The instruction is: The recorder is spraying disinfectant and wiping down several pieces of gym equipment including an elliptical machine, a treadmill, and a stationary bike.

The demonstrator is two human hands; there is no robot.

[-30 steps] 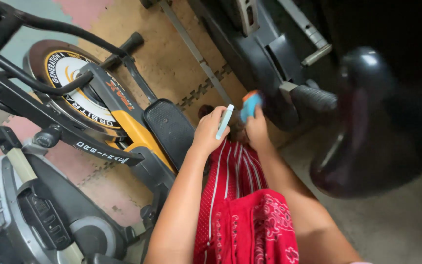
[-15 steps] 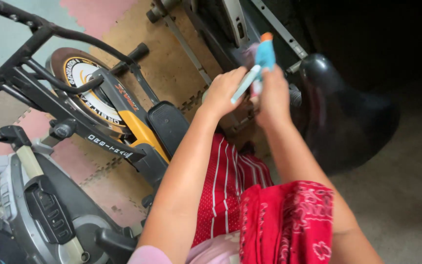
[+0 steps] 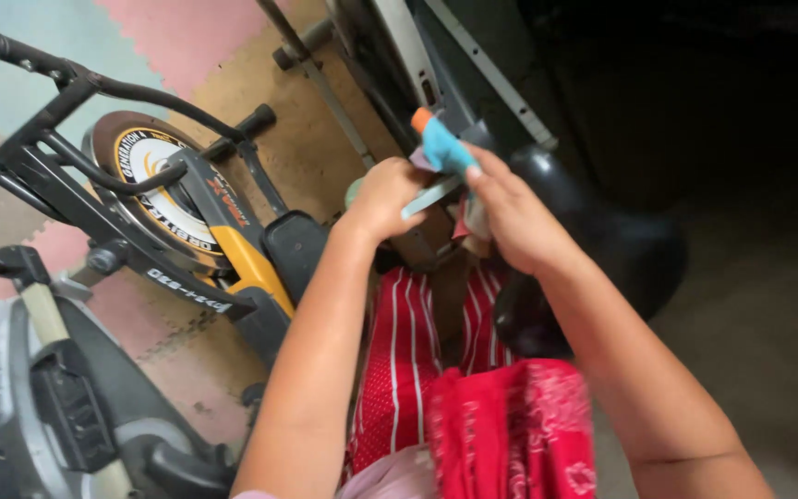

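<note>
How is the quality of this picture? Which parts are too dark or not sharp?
Head view: the top right corner is nearly black, so nothing shows behind the black seat. The left hand, right hand and the blue tool between them are slightly soft from motion. The exercise bike and foam floor mats are evenly lit, without strong glare. The wide lens bends the handlebar at the left edge.

Both forearms are bare down to the left hand [image 3: 382, 199] and right hand [image 3: 514, 222], with no sleeves, watch or rings showing. Near the lap, a red white-striped garment [image 3: 408, 360] hangs under a red paisley-print cloth [image 3: 519, 434].
</note>
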